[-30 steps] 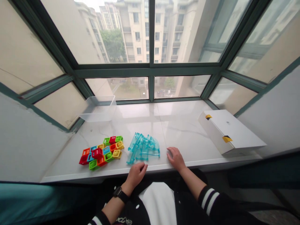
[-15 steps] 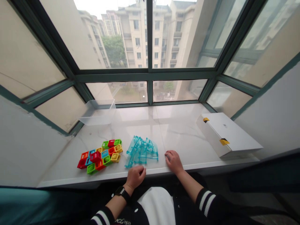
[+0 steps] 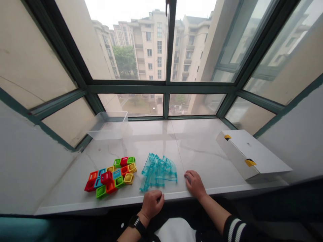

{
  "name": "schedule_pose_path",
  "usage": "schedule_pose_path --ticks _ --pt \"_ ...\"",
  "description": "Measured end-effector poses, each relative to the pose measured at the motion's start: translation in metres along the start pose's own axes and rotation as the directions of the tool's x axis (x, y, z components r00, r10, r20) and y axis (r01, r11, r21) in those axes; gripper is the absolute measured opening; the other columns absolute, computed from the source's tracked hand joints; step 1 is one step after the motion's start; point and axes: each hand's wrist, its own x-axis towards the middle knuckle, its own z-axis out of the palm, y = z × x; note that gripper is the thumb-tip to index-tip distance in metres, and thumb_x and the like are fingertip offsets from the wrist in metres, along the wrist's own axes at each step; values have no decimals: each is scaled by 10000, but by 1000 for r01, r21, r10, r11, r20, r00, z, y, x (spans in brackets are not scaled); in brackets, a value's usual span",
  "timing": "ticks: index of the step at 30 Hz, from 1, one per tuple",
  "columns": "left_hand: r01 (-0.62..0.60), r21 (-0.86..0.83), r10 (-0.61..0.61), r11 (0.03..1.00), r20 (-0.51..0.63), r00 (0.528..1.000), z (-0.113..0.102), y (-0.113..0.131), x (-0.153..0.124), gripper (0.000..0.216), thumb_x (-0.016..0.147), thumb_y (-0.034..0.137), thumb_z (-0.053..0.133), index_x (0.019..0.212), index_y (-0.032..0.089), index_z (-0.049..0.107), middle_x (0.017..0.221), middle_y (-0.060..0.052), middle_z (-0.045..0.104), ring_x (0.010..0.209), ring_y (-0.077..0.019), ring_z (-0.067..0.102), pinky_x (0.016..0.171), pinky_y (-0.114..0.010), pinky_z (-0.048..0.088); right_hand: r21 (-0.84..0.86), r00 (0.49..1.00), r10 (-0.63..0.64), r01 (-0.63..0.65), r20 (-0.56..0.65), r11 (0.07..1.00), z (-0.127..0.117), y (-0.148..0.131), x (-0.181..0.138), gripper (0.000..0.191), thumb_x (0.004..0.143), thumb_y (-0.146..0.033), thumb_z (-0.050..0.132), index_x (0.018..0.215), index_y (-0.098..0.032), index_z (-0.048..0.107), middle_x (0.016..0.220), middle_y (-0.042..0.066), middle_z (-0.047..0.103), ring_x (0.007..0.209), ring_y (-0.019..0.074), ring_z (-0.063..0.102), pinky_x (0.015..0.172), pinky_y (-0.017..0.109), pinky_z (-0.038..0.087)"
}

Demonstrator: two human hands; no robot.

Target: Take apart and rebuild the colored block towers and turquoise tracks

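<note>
My left hand (image 3: 151, 204) rests in a loose fist at the front edge of the white sill, a watch on its wrist. Nothing shows in it. Just beyond it lies a heap of translucent blue plastic pieces (image 3: 157, 171), some of them curved, close to the fist. To the right of the heap, my right hand (image 3: 194, 184) lies on the sill with fingers slightly bent, apart from the pieces and holding nothing visible. A flat cluster of colourful square plastic blocks (image 3: 111, 178), red, green, yellow, orange and blue, sits left of the heap.
A clear plastic bin (image 3: 108, 126) stands at the back left by the window. On the right lies a white box (image 3: 254, 151) with yellow-and-black tabs. Marble-patterned sill (image 3: 199, 144) stretches between them, and green window frames (image 3: 141, 89) bound the back.
The whole view has shifted, with everything on the sill sitting lower and slightly farther right in the picture. Both hands keep about the same places beside the blue pieces.
</note>
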Motion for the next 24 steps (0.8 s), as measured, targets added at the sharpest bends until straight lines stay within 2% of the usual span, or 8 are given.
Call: schedule_pose_path --ticks 7,10,14,15,17,20,22,24 --pt "44 -23 -44 999 12 999 -1 2 3 395 967 298 510 582 221 468 583 -18 521 572 -164 487 585 -325 240 25 1000 -4 4 -20 1000 -2 0 0 227 901 -181 558 1037 -262 721 1131 109 713 1107 327 661 1013 547 544" --pt "74 -46 -71 996 53 996 -7 4 5 404 987 326 506 598 220 499 599 -14 540 586 -163 498 588 -316 273 56 999 2 0 -36 998 -2 2 -1 209 920 -218 570 1037 -268 736 1133 114 725 1102 330 674 1012 553 552" --pt "-13 -106 27 994 127 992 -31 10 6 369 1018 320 492 673 231 587 675 -24 602 658 -173 562 629 -313 378 144 992 107 -96 -73 985 0 10 0 221 959 -326 566 1068 -250 742 1110 118 755 1069 324 700 992 547 574" --pt "-29 -104 39 994 94 995 -39 10 6 355 1024 315 486 701 236 612 701 -32 617 684 -182 579 654 -320 412 168 987 142 -127 -81 978 1 12 1 237 964 -352 561 1074 -244 741 1098 118 762 1055 324 707 979 546 580" --pt "-24 -71 20 997 -56 998 -57 8 11 282 1019 308 499 802 246 669 790 -59 663 788 -218 624 756 -359 487 207 978 190 -169 -84 963 1 11 5 267 968 -388 557 1093 -236 736 1098 119 767 1051 324 712 966 542 587" --pt "0 -39 -12 999 -309 951 -79 -6 24 170 984 300 562 1075 265 701 1088 -93 708 1081 -282 650 1022 -474 511 242 979 185 -160 -85 957 0 -2 18 307 981 -404 556 1192 -235 704 1191 120 738 1142 319 685 1026 541 565" --pt "18 -33 -29 999 -379 925 -83 -21 34 287 976 317 588 1251 268 653 1252 -106 669 1226 -298 615 1112 -505 482 243 986 129 -100 -106 965 -1 -17 31 336 993 -401 558 1267 -242 670 1265 123 701 1224 317 643 1100 553 520" --pt "61 -40 -72 997 -366 928 -80 -35 43 416 984 352 601 1390 265 581 1419 -129 591 1366 -313 547 1187 -531 431 240 994 41 -15 -100 971 1 -34 46 381 998 -403 576 1343 -253 634 1344 129 657 1303 317 594 1156 557 478"
